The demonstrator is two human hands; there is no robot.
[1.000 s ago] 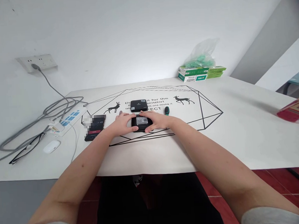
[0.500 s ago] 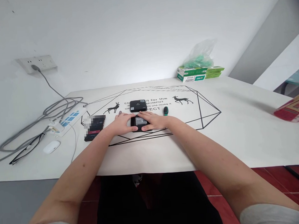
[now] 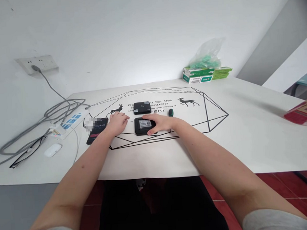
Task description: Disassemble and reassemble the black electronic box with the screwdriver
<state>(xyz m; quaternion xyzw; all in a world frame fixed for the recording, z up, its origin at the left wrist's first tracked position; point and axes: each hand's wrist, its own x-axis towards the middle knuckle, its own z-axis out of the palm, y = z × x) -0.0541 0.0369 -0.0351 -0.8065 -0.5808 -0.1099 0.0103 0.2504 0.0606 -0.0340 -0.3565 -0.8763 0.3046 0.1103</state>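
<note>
A flat black box [image 3: 143, 126] with a white label lies on the printed mat. My right hand [image 3: 161, 123] grips its right side, fingers over the far edge and thumb at the near edge. My left hand [image 3: 118, 122] is off the box, resting on the mat to its left beside the phone [image 3: 97, 130]. Its fingers reach forward and look apart; what is under the palm is hidden. A similar black piece [image 3: 142, 108] with small stickers sits just beyond the box. The dark green handle [image 3: 171, 112] of a tool shows behind my right hand, the rest being covered.
On the left are a power strip [image 3: 73, 122], coiled grey cable [image 3: 57, 108], glasses [image 3: 27, 154] and a white earbud case [image 3: 53, 150]. Green-and-white boxes [image 3: 199, 72] with a plastic bag [image 3: 207, 55] stand at the back. A red package [image 3: 302, 112] lies at the right.
My left hand has let go of the box and moved left, covering the spot where a small brownish item showed. My right hand stays on the box.
</note>
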